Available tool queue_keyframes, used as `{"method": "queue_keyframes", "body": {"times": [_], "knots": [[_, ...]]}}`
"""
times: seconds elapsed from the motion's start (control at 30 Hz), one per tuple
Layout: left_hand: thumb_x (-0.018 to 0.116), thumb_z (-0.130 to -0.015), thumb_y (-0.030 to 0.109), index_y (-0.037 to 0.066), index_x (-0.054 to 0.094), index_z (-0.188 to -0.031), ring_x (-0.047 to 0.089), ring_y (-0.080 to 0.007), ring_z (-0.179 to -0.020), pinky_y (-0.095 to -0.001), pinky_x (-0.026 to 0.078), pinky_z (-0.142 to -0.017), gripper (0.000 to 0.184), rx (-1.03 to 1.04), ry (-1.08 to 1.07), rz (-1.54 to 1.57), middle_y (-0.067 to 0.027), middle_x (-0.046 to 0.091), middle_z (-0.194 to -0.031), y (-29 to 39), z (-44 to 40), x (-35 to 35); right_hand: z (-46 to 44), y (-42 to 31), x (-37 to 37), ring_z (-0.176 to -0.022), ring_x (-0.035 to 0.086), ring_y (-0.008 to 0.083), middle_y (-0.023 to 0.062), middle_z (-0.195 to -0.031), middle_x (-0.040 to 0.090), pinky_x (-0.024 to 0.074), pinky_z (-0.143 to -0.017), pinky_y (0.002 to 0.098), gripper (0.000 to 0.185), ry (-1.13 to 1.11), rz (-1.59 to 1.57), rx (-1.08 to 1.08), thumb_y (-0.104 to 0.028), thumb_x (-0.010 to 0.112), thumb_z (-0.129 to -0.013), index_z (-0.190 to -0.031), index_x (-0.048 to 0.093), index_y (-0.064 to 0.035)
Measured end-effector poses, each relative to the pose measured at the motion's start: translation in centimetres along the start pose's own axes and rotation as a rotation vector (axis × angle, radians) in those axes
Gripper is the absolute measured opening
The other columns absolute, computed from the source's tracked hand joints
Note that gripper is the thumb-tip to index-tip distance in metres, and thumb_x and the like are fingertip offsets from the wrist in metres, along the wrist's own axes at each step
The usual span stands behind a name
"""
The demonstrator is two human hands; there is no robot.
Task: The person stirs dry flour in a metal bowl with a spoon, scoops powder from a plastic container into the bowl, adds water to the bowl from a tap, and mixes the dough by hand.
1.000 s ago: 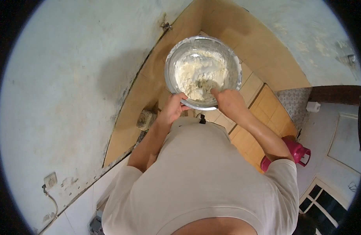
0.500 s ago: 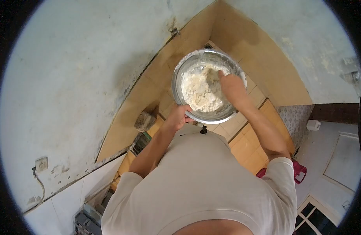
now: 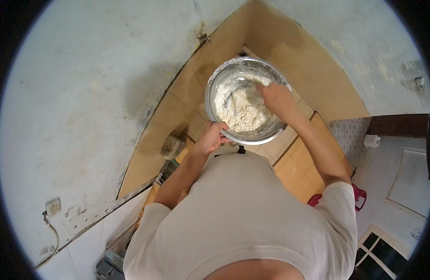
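A round metal mixing bowl [image 3: 210, 109] is held tilted in front of my body. Inside lies pale, crumbly flour mixture [image 3: 245, 114], with dusty smears up the wall. My left hand [image 3: 214, 137] grips the near-left rim, thumb over the edge and fingers underneath. Over the right side of the bowl, my right hand [image 3: 276, 99] is closed with its fingers pointing down toward the mixture. A blurred greyish shape shows by its fingertips, too smeared to identify.
Tiled floor [image 3: 301, 161] shows beneath the bowl. A stone-like block [image 3: 173, 145] sits left of my left forearm. Walls meet in a corner ahead. A wall socket with a cable [image 3: 53, 206] is at left; a pink-red object [image 3: 360, 198] stands behind my right elbow.
My right hand has shifted slightly up and left within the bowl. The mixture has been pushed about, baring metal at the upper left. The left hand keeps its grip on the rim.
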State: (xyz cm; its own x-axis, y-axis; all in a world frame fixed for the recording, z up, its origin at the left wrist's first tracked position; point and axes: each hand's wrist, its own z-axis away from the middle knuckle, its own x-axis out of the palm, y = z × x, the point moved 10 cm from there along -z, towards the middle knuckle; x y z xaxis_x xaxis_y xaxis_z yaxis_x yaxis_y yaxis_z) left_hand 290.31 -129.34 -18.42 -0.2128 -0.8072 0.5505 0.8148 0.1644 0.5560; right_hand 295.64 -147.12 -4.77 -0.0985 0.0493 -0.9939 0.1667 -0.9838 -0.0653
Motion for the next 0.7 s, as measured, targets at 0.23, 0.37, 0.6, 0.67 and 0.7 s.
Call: {"method": "queue_keyframes", "body": {"times": [0.23,0.37,0.6,0.67,0.7], "knots": [[0.053,-0.081,0.0,-0.006,0.041,-0.13,0.064,-0.0306,-0.102,-0.0443,0.058,-0.085,0.05,0.0,0.016,-0.042,-0.0183,0.057,-0.122,0.5,0.8,-0.3,-1.7,-6.4,0.6,-0.068,0.068,0.0316,0.0173,-0.074,0.066,0.0538,-0.058,0.0419,0.041,-0.013,0.06,-0.209,-0.008,0.052,-0.083,-0.123,0.059,-0.013],[0.053,-0.081,0.001,-0.005,0.04,-0.132,0.064,-0.0305,-0.103,-0.044,0.057,-0.086,0.052,-0.005,-0.003,-0.036,-0.0183,0.056,-0.125,0.1,0.7,-0.8,1.6,-9.0,0.8,-0.067,0.067,0.0296,0.0145,-0.073,0.066,0.0538,-0.059,0.0403,0.037,-0.163,0.047,-0.376,-0.01,0.053,-0.083,-0.119,0.062,-0.0146],[0.054,-0.081,0.002,-0.006,0.041,-0.125,0.066,-0.0283,-0.093,-0.0412,0.061,-0.076,0.047,0.053,-0.014,0.014,-0.0191,0.057,-0.114,0.8,1.2,0.1,-3.3,-4.4,-1.9,-0.067,0.069,0.0298,0.0152,-0.071,0.067,0.0547,-0.054,0.0384,0.02,0.094,0.128,-0.05,-0.013,0.056,-0.084,-0.098,0.065,-0.0018],[0.053,-0.082,0.001,-0.006,0.045,-0.124,0.065,-0.0288,-0.097,-0.0413,0.059,-0.082,0.044,0.007,0.018,-0.052,-0.0179,0.06,-0.115,1.0,1.5,-0.5,-4.5,-6.2,-2.0,-0.065,0.069,0.0299,0.0154,-0.072,0.067,0.0546,-0.052,0.0386,0.019,0.11,0.129,-0.041,-0.013,0.056,-0.083,-0.095,0.063,-0.0005],[0.053,-0.082,0.001,-0.006,0.047,-0.123,0.065,-0.0291,-0.1,-0.0413,0.058,-0.085,0.042,-0.013,0.034,-0.084,-0.0173,0.061,-0.115,0.9,1.5,-0.5,-4.5,-7.2,-1.8,-0.066,0.069,0.03,0.0158,-0.073,0.067,0.0543,-0.052,0.0389,0.019,0.095,0.114,-0.059,-0.012,0.056,-0.083,-0.097,0.062,-0.0004]]}}
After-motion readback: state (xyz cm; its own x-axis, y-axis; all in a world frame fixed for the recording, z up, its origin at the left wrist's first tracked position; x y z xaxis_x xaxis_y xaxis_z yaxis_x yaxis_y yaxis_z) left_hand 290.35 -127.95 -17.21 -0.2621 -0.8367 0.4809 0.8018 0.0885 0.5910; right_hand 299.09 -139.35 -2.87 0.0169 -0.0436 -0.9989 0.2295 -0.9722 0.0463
